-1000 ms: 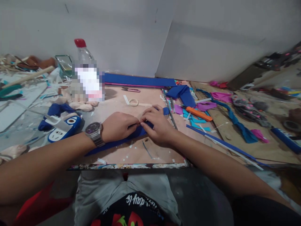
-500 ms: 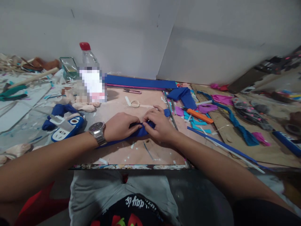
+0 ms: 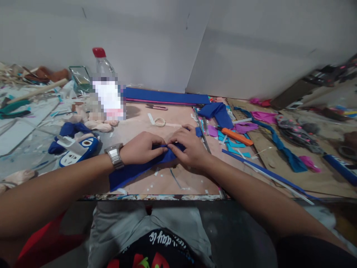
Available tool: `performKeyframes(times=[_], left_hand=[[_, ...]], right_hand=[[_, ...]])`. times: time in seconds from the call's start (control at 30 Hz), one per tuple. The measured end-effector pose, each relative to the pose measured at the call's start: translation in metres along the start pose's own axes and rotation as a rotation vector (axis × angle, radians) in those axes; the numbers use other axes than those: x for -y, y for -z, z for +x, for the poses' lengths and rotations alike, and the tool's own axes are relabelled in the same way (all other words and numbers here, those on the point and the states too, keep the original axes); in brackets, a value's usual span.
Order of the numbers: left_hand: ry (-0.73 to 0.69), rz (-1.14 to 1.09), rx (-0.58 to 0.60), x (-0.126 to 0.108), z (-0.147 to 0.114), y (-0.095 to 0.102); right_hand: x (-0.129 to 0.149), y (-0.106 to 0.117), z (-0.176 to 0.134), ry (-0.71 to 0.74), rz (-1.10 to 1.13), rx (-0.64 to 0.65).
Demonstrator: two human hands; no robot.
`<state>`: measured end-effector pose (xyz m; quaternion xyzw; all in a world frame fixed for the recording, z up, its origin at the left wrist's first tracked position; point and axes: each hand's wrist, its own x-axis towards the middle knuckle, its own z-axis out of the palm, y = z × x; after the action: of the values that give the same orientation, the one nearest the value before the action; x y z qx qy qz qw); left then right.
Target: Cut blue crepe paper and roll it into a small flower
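A strip of blue crepe-like material [image 3: 134,172] lies across the front of the work surface, its loose end reaching down to the left. My left hand [image 3: 143,147], with a watch on its wrist, pinches the strip's upper edge between thumb and fingers. Close beside it, my right hand [image 3: 188,147] grips the same strip, thumb tip almost meeting the left thumb. What the fingertips do to the edge is partly hidden. Beyond the hands lies a small roll of tape [image 3: 160,122], with pink-handled thread snips [image 3: 156,108] farther back.
A red-capped bottle [image 3: 103,65] stands at back left, near a blue-and-white tape dispenser [image 3: 79,149]. Folded blue strips [image 3: 167,97] lie along the wall. To the right are an orange utility knife [image 3: 237,136], coloured scraps and a thin white stick [image 3: 279,182]. Green-handled pliers [image 3: 16,108] rest far left.
The blue strip's left end has swung down toward the table's front edge and shows more broadly below my left wrist. Both hands stay pinched together in nearly the same place.
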<state>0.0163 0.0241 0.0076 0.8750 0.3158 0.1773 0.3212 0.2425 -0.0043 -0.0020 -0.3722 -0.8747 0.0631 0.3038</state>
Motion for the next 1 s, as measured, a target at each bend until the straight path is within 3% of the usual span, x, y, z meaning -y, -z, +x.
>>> performKeyframes(times=[0.33, 0.5, 0.57, 1.0], left_hand=[[0.158, -0.377, 0.154, 0.0075, 0.0043, 0.004], [0.303, -0.725, 0.168, 0.0025, 0.0036, 0.0043], [0.323, -0.746, 0.153, 0.0027, 0.0038, 0.0038], [-0.063, 0.227, -0.056, 0.0009, -0.002, -0.0014]], right_hand=[[0.0005, 0.0012, -0.0002, 0.02, 0.037, 0.002], [-0.0013, 0.0022, -0.0004, 0.078, 0.009, -0.023], [-0.0017, 0.0025, -0.0004, 0.068, -0.004, -0.017], [-0.0033, -0.0037, -0.0013, 0.009, -0.054, -0.026]])
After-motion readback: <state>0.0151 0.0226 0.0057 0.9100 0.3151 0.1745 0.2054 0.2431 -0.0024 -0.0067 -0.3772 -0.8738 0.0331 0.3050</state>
